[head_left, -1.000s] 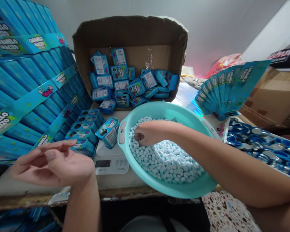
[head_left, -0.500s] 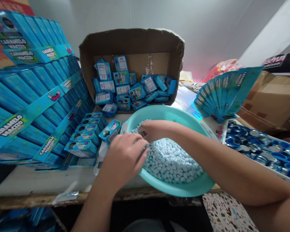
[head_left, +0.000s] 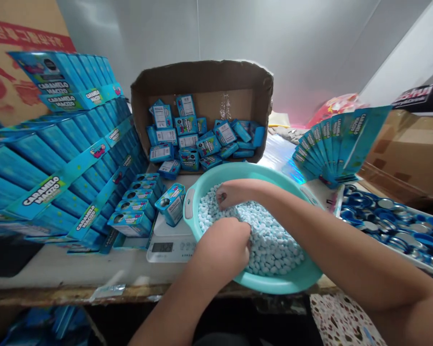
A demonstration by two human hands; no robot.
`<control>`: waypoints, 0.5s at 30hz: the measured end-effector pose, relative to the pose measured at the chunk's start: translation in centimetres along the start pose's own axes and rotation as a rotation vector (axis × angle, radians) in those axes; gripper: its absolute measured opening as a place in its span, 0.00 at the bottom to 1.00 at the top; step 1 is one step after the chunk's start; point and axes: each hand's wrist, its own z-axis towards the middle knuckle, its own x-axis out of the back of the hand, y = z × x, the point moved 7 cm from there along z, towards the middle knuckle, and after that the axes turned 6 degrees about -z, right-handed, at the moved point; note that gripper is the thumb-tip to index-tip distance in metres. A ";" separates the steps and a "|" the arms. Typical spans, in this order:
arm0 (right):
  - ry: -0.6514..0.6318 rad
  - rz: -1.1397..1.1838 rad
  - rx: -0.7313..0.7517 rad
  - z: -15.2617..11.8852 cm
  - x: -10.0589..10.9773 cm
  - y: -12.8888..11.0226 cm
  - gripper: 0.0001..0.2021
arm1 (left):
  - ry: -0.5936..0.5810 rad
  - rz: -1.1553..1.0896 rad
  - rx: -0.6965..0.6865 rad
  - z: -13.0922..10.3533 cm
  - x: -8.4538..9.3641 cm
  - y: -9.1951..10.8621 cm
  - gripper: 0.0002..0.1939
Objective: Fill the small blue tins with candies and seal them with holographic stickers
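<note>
A turquoise basin [head_left: 274, 286] holds a heap of small pale-blue candies [head_left: 274, 252]. My right hand [head_left: 234, 193] is down at the candies near the far left side of the basin, fingers curled in. Just in front of it, my left hand [head_left: 223, 242] reaches over the near-left rim with its knuckles up and fingers bent at the candies. What either hand holds is hidden. Left of the basin, a small blue box [head_left: 171, 204] stands upright on a white digital scale [head_left: 155, 257] with a lit display, touched by neither hand.
Small blue boxes [head_left: 132, 223] stand in a row in a tray beside tall stacked display cartons [head_left: 57, 158]. Behind, a tipped cardboard box [head_left: 202, 72] holds several more. To the right are fanned printed cards [head_left: 342, 144] and a tray of blue-rimmed metal lids [head_left: 386, 221].
My left hand has moved right, from over the basin's left rim to the candies, uncovering the scale's display. My right hand stays among the candies. The view has shifted slightly.
</note>
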 end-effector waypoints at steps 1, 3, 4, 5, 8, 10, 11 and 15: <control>-0.003 0.004 0.004 0.0 0.0 0.0 0.14 | 0.020 -0.028 -0.009 -0.1 0.0 -0.1 0.07; -0.006 0.013 0.008 0.0 0.0 -0.1 0.14 | 0.079 -0.104 -0.040 -0.4 0.3 0.0 0.07; -0.006 0.016 0.009 0.0 0.0 -0.1 0.14 | 0.106 -0.143 -0.062 -0.5 0.4 0.1 0.07; -0.005 0.016 0.011 0.0 0.1 -0.1 0.13 | 0.129 -0.176 -0.085 -0.6 0.5 0.3 0.07; -0.006 0.011 0.010 -0.1 0.1 -0.1 0.13 | 0.189 -0.218 -0.158 -1.0 1.2 0.4 0.08; -0.011 0.009 0.006 -0.2 0.1 -0.1 0.14 | 0.250 -0.239 -0.190 -1.3 2.1 -0.1 0.09; -0.016 0.009 0.005 -0.2 0.1 -0.2 0.14 | 0.281 -0.251 -0.192 -1.5 2.7 -0.7 0.09; -0.026 0.016 0.014 -0.1 0.2 -0.4 0.14 | 0.340 -0.261 -0.157 -1.8 5.0 -3.5 0.09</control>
